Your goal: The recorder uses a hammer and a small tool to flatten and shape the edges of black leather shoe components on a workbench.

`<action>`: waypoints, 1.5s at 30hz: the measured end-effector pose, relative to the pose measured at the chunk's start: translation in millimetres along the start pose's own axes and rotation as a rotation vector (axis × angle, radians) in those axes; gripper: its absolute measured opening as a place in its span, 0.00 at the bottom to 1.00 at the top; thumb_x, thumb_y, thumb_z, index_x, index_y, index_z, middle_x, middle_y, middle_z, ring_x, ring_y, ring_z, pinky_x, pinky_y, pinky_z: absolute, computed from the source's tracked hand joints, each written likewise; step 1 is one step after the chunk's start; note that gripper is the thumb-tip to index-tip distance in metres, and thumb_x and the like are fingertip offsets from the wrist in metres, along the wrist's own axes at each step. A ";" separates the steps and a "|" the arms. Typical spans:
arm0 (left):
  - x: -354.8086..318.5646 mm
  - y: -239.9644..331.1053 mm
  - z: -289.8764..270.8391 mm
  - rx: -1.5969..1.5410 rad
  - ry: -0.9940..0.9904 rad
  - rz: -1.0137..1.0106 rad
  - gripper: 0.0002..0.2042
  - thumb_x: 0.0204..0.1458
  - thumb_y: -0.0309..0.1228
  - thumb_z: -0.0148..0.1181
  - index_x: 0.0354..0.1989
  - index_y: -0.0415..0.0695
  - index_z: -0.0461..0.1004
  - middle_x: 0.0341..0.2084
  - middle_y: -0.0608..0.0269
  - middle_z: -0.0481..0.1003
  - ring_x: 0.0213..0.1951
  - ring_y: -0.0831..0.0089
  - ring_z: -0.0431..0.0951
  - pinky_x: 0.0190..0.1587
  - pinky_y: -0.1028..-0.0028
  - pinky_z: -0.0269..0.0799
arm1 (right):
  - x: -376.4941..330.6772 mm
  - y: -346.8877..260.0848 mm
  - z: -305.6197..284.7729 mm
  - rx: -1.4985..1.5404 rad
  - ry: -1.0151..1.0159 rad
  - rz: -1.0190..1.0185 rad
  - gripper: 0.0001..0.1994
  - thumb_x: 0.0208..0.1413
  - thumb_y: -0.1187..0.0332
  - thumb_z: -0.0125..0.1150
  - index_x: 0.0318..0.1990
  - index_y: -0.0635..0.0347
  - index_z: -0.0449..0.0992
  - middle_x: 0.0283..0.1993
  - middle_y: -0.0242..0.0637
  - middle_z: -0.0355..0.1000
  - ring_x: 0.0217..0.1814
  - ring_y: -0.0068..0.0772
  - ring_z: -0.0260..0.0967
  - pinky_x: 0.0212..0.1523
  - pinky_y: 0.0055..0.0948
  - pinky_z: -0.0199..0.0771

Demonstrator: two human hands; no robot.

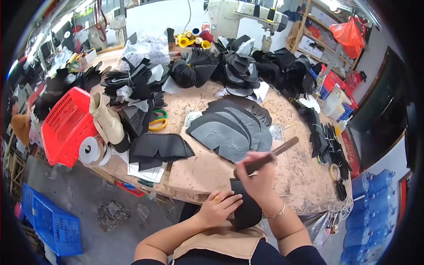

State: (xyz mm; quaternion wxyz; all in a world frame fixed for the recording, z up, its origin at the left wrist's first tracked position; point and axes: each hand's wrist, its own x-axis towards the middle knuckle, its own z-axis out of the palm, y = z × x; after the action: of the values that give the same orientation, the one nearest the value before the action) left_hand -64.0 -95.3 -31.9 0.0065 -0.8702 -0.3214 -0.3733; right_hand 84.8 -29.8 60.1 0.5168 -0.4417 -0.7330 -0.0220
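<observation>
A black shoe-upper piece with a rounded lower end lies at the table's front edge, over my lap. My left hand, with a ring on one finger, grips its left edge; the fingertips lie on top and the thumb is partly hidden. Above the piece, my right hand is closed around a tool with a long dark-brown handle. The tool's working end is blurred and partly hidden by the hand. Just beyond is a fanned stack of grey-black upper pieces. More black pieces lie to the left.
Yellow- and green-handled scissors, a cream boot, a white spool and a red basket occupy the left side. Bundled black pieces line the back before a sewing machine. A tape roll sits at right.
</observation>
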 end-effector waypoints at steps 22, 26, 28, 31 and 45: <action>-23.5 -146.2 -127.6 0.738 0.162 -0.600 0.19 0.42 0.22 0.61 0.46 0.49 0.78 0.49 0.59 0.71 0.54 0.55 0.67 0.53 0.56 0.66 | -91.6 88.0 -67.0 -0.404 0.179 0.319 0.17 0.50 0.68 0.65 0.43 0.68 0.69 0.31 0.37 0.73 0.46 0.40 0.65 0.58 0.44 0.53; 14.5 -138.9 -84.2 0.398 -0.003 -0.518 0.20 0.44 0.24 0.60 0.50 0.48 0.76 0.56 0.55 0.67 0.58 0.49 0.64 0.59 0.54 0.63 | -95.2 98.0 -67.6 -0.423 0.189 0.300 0.16 0.51 0.67 0.64 0.42 0.67 0.69 0.34 0.40 0.73 0.48 0.44 0.65 0.59 0.46 0.53; 42.8 -132.8 -53.2 0.260 -0.027 -0.393 0.21 0.44 0.24 0.60 0.50 0.48 0.75 0.56 0.55 0.67 0.57 0.49 0.66 0.59 0.55 0.63 | -87.0 96.0 -65.0 -0.463 0.194 0.195 0.16 0.51 0.67 0.64 0.42 0.68 0.68 0.34 0.39 0.73 0.46 0.46 0.65 0.59 0.47 0.53; 97.7 -127.2 -15.9 0.052 -0.129 -0.148 0.22 0.43 0.23 0.63 0.51 0.47 0.74 0.54 0.56 0.69 0.56 0.50 0.68 0.58 0.57 0.66 | -90.7 95.5 -62.5 -0.402 0.211 0.204 0.18 0.51 0.68 0.64 0.45 0.69 0.67 0.34 0.39 0.73 0.44 0.45 0.66 0.58 0.46 0.54; 168.2 -68.9 -29.2 0.110 0.006 0.049 0.13 0.43 0.26 0.64 0.40 0.51 0.79 0.34 0.65 0.73 0.36 0.65 0.76 0.42 0.67 0.71 | -45.0 122.9 -59.5 -0.357 -0.070 0.364 0.20 0.48 0.63 0.67 0.43 0.69 0.69 0.39 0.55 0.71 0.44 0.60 0.64 0.48 0.50 0.61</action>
State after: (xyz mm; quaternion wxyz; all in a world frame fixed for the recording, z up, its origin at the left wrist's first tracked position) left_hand -35.2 45.3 83.4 0.0644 -0.8750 -0.3203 -0.3572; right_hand 214.6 -12.2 0.7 0.4003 -0.6511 -0.6435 -0.0424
